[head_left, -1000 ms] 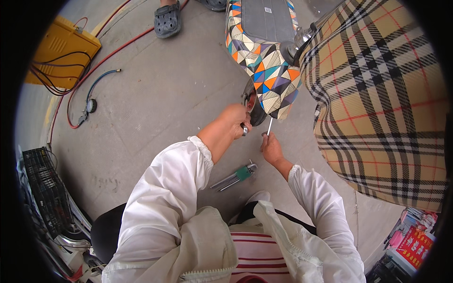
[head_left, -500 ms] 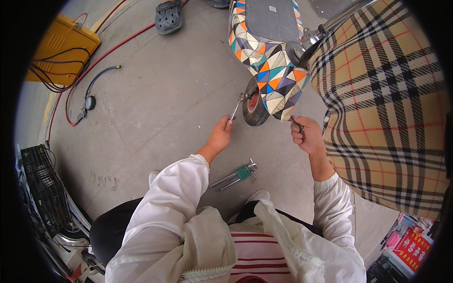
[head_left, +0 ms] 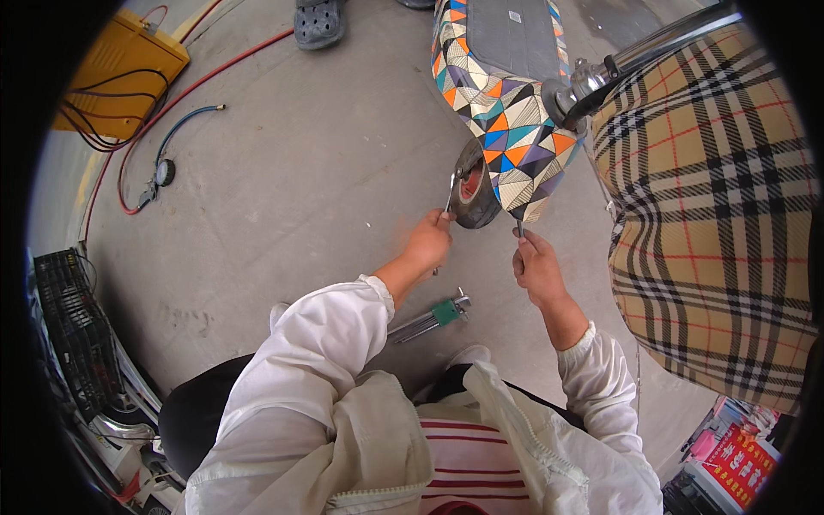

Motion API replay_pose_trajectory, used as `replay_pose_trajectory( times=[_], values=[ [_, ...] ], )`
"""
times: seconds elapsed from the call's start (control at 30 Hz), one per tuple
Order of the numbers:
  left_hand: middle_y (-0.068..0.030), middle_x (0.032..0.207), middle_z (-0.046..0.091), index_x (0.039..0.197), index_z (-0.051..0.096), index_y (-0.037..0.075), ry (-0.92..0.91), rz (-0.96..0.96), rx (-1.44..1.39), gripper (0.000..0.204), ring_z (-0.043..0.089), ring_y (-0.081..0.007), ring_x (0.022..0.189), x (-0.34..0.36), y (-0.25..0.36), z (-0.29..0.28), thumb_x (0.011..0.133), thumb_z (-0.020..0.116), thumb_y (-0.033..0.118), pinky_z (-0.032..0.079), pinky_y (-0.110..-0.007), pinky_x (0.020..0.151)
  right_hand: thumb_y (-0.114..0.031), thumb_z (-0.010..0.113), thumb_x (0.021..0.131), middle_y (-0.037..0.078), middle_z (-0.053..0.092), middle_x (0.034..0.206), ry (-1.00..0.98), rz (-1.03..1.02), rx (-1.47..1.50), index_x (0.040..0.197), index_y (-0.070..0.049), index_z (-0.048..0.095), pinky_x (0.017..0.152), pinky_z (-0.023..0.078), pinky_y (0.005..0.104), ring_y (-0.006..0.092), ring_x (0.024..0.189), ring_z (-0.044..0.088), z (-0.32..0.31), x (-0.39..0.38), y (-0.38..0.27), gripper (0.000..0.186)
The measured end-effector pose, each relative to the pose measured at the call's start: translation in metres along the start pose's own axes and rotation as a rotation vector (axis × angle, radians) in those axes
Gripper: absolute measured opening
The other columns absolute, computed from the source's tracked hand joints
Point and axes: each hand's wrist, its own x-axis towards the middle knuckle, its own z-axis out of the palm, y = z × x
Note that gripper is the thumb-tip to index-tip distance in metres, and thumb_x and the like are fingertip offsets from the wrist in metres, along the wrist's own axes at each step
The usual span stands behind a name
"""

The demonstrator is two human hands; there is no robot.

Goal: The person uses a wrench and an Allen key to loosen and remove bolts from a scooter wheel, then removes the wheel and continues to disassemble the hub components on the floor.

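My left hand (head_left: 426,242) is closed on a metal wrench (head_left: 449,196), whose upper end is at the black tyre and red hub of a wheel (head_left: 477,204). The wheel is under a scooter body (head_left: 506,120) covered in multicoloured triangles. My right hand (head_left: 537,268) grips a thin metal tool (head_left: 520,227) at the tip of that body, where its far end is hidden. Below and between my hands a hex key set with a green holder (head_left: 444,312) lies on the grey floor.
A plaid padded cover (head_left: 704,223) and metal column (head_left: 678,39) fill the right. A co-worker's grey clog (head_left: 319,26) is at the top. A yellow machine (head_left: 120,73), red hose (head_left: 225,75) and pressure gauge (head_left: 164,172) are left, above a black crate (head_left: 69,335).
Both hands have shifted about at the scooter: my right hand swung right, then came back down and left; my left hand dropped back, then moved right with the wrench. The view has shifted slightly.
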Motion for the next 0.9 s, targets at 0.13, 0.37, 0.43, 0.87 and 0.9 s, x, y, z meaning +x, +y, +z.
replay_pose_trajectory(
  times=[0.13, 0.37, 0.43, 0.87, 0.9],
  values=[
    [-0.0002, 0.067, 0.045, 0.1, 0.05, 0.008, -0.031, -0.303, -0.29, 0.013, 0.037, -0.0096, 0.048, -0.004, 0.05, 0.021, 0.101, 0.043, 0.018, 0.034, -0.028, 0.041, -0.028, 0.043, 0.104, 0.004, 0.052, 0.059, -0.062, -0.042, -0.216, 0.114, 0.001, 0.055, 0.042, 0.038, 0.0305, 0.0137, 0.045, 0.047, 0.015, 0.028, 0.104, 0.033],
    [-0.0195, 0.1, 0.06, 0.13, 0.053, 0.005, 0.25, 0.237, 0.501, 0.038, 0.055, -0.0345, 0.091, 0.017, -0.045, -0.033, 0.102, 0.043, 0.029, 0.045, -0.041, 0.078, -0.029, 0.044, 0.104, 0.004, 0.051, 0.059, -0.05, 0.1, -0.172, 0.123, 0.001, 0.051, 0.042, 0.039, 0.0275, 0.0125, 0.048, 0.05, 0.016, 0.003, 0.057, 0.036],
    [-0.026, 0.113, 0.063, 0.134, 0.051, 0.007, 0.242, 0.271, 0.5, 0.041, 0.059, -0.0444, 0.107, 0.012, -0.049, -0.029, 0.102, 0.043, 0.031, 0.047, -0.046, 0.09, -0.028, 0.044, 0.103, 0.005, 0.051, 0.06, -0.034, 0.038, -0.095, 0.126, 0.003, 0.049, 0.043, 0.038, 0.028, 0.0124, 0.047, 0.047, 0.005, -0.011, 0.024, 0.038],
    [-0.0252, 0.122, 0.061, 0.137, 0.05, 0.009, 0.18, 0.478, 0.416, 0.037, 0.061, -0.0373, 0.113, 0.05, -0.069, -0.029, 0.102, 0.048, 0.022, 0.048, -0.039, 0.094, -0.031, 0.042, 0.099, 0.001, 0.055, 0.069, -0.059, 0.13, 0.258, 0.106, -0.003, 0.058, 0.051, 0.034, 0.0252, 0.0103, 0.056, 0.045, -0.034, 0.026, -0.082, 0.033],
    [-0.0251, 0.124, 0.06, 0.138, 0.05, 0.01, 0.163, 0.454, 0.414, 0.037, 0.06, -0.0375, 0.114, 0.049, -0.066, -0.026, 0.102, 0.047, 0.021, 0.047, -0.039, 0.095, -0.029, 0.043, 0.098, 0.002, 0.055, 0.068, -0.014, 0.102, 0.243, 0.106, -0.003, 0.057, 0.05, 0.034, 0.0254, 0.0107, 0.056, 0.044, -0.032, 0.024, -0.074, 0.031]
  ],
)
